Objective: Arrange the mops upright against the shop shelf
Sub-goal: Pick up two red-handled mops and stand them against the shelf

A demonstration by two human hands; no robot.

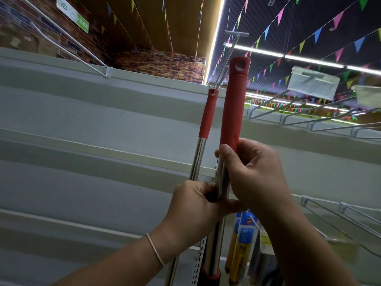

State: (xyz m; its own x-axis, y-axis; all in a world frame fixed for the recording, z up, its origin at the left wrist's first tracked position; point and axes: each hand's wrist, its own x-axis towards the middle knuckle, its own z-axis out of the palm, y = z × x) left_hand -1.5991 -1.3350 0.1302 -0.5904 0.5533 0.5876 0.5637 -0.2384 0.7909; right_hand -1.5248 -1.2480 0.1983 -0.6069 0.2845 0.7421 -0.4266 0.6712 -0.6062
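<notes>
Looking up from below, we see at far left the grey metal shop shelf [82,124], its stepped panels running in long horizontal edges toward the middle, with white wire racks [68,42] jutting out above its top edge. Moving right, we meet the farther mop handle, a chrome tube with a red grip sleeve [207,116]; the eyelet at its tip is threaded onto a grey wire display hook [223,73] at the shelf's upper edge, and it hangs close against the panel. Our left hand [198,207], a thin pale band at its wrist, curls its fingers around the steel tubes where they run side by side, the thumb laid across the front. Just right of the hung one rises the nearer mop handle, a chrome tube with a thicker red grip and a round hanging hole [235,104]; its tip stands free, just beside the hook, not on it. Our right hand [253,172] grasps this handle at the lower end of the red grip, fingers wrapped around it. Below the hands, blue-and-yellow packaged goods [243,236] hang near the tubes. To the right, bare wire hooks with grey label holders [313,82] project into open aisle air, beneath strings of coloured pennant flags [317,35] and bright ceiling light strips [255,48].
</notes>
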